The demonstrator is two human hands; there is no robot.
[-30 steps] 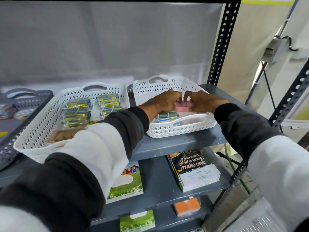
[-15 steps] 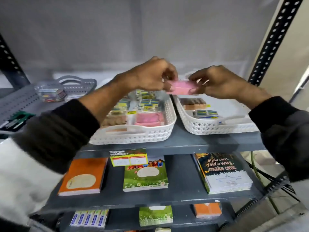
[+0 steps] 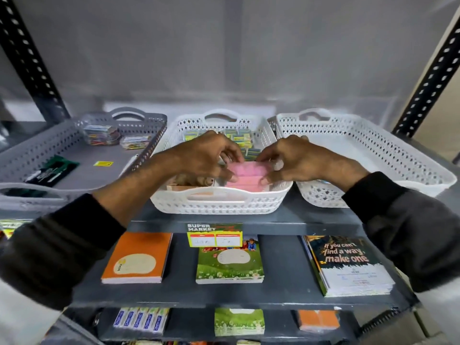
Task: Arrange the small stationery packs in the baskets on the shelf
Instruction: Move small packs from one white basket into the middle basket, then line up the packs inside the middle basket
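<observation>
Both hands are inside the middle white basket [image 3: 219,202] on the shelf. My left hand [image 3: 206,155] and my right hand [image 3: 291,160] pinch the two ends of a pink pack [image 3: 246,169], which lies on other pink packs at the basket's front right. Yellow-green packs [image 3: 239,138] fill the back of this basket, and brown packs [image 3: 189,181] sit at its front left, partly hidden by my left hand. The right white basket [image 3: 373,155] shows a bare floor; my right arm covers its front left corner.
A grey basket [image 3: 74,165] on the left holds clear packs [image 3: 102,134], a dark green pack [image 3: 53,169] and a yellow label. Notebooks lie on the shelf below: orange [image 3: 137,257], green [image 3: 230,265], dark [image 3: 348,265]. Black slotted uprights stand at both sides.
The pink pack came out of the right basket, was carried left held up in both hands, and is now lowered into the middle basket onto the pink packs. The view shifted left.
</observation>
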